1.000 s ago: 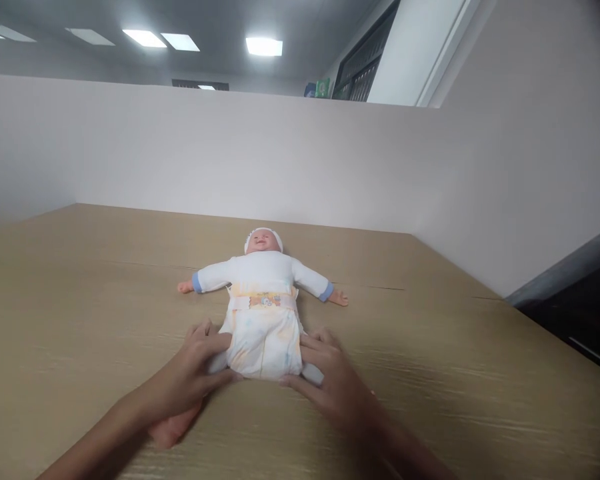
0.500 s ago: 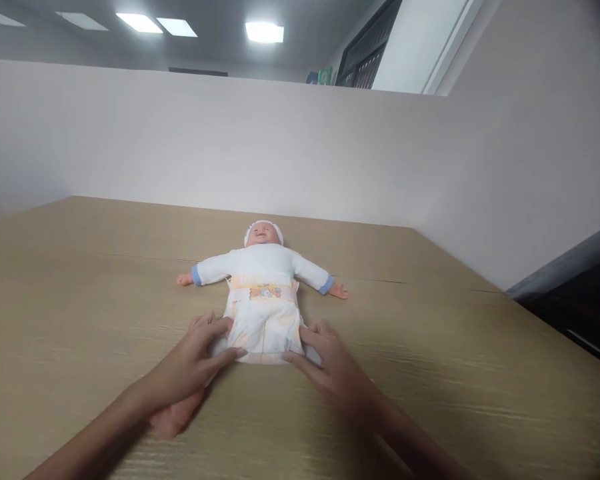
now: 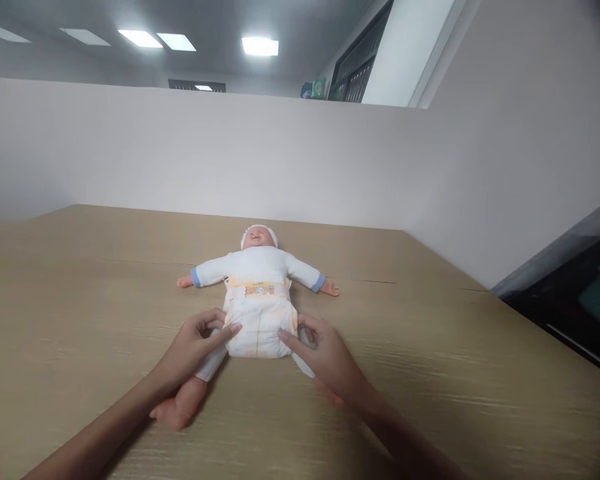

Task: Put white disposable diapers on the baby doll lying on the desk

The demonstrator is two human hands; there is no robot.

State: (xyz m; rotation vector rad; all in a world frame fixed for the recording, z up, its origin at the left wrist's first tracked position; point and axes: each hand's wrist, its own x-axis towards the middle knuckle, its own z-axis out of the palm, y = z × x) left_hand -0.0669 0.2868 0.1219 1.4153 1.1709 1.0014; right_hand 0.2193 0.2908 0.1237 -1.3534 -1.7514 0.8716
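Note:
A baby doll lies on its back with its head away from me and its arms spread. It wears a white top with blue cuffs and a white cap. Around its hips is a white diaper with a printed orange waistband. My left hand pinches the diaper's left leg edge, thumb on top and fingers at the side. At the opposite leg edge, my right hand grips in the same way. The doll's left-side foot shows below my left wrist; my right hand and forearm partly cover the other leg.
The doll rests on a wide wooden table. A pale partition wall stands behind it and another runs along the right. A dark object with a glossy surface sits beyond the right table edge.
Both hands have shifted slightly upward along the diaper's leg edges, thumbs now higher on its front. More of the doll's legs shows. The camera view has tilted a little.

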